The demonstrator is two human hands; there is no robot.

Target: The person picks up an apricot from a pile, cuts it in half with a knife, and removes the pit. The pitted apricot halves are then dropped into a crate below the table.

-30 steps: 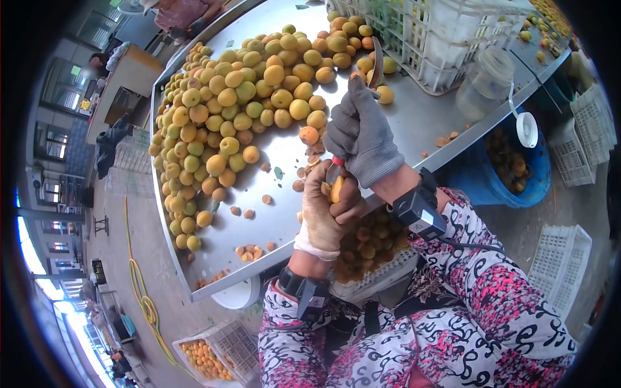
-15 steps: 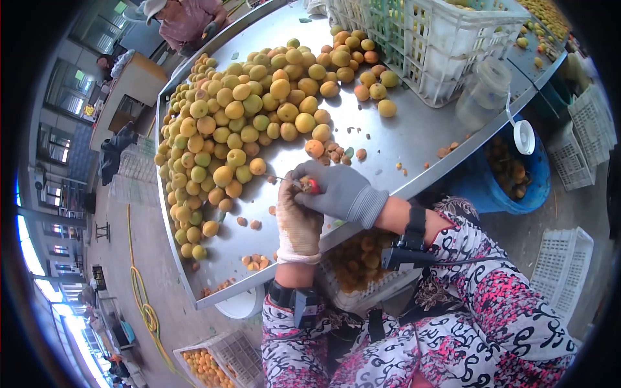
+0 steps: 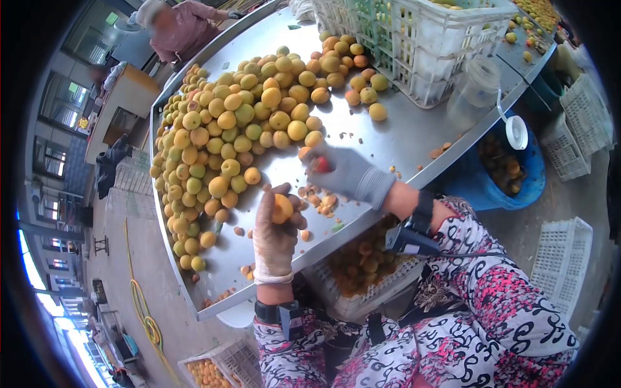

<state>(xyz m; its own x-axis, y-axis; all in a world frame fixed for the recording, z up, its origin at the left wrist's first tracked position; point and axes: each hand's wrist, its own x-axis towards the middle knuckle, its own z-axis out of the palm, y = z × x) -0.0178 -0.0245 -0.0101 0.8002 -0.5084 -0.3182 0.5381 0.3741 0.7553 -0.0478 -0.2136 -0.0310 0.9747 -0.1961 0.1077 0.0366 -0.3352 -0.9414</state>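
My left hand (image 3: 272,236), in a stained pale glove, is closed around a yellow-orange apricot (image 3: 282,209) just above the table's near side. To its right, my right hand (image 3: 349,173), in a grey glove, grips a small knife with a red handle (image 3: 321,164); the blade is not visible and motion blurs the fingers. Both hands are apart. A large heap of apricots (image 3: 226,136) lies beyond them on the metal table (image 3: 407,139). Brown pits and orange pieces (image 3: 320,200) are scattered beneath and between my hands.
A white crate (image 3: 446,48) and a clear plastic jar (image 3: 477,90) stand on the table's right. Below the edge are a blue bucket (image 3: 533,194) and a crate of apricot pieces (image 3: 381,284). Across the table is another person (image 3: 184,29).
My hands, together before, have separated. The right has risen slightly with the red-handled knife; the left has lowered and turned, showing the apricot. More pieces lie beneath my right hand.
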